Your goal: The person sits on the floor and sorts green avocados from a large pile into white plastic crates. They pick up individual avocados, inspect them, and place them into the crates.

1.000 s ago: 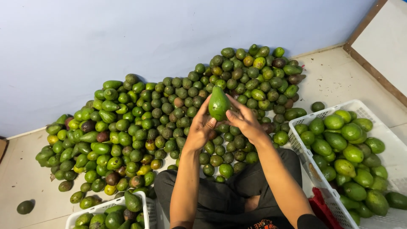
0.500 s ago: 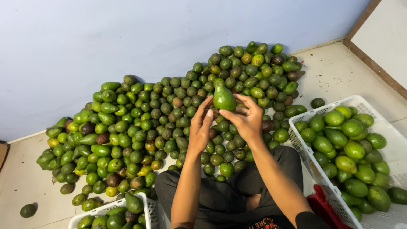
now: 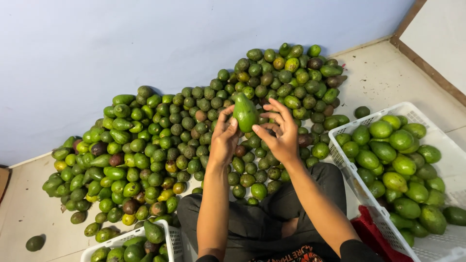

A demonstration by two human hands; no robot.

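Fingers (image 3: 228,127) of the left hand (image 3: 224,143) pinch the big smooth green pear-shaped avocado (image 3: 245,112) on its left side, and the right hand (image 3: 280,133) cups it from the right with long fingers spread around it. Both hands hold this one fruit up in the air, above the big heap of small green and brown avocados (image 3: 194,145) on the pale floor (image 3: 29,213).

A good way to do this is to turn the fruit slowly with soft fingertips — no hard squeeze, so it gets no bruise — and look at every side.

At 3 o'clock from the hands sits a white plastic crate with holes (image 3: 340,145). It is nearly full of big bright green avocados. At 7 o'clock sits another white plastic crate (image 3: 170,242) — only its top corner shows, with some green avocados inside. A lone dark avocado (image 3: 35,242) lies far off at 8 o'clock.
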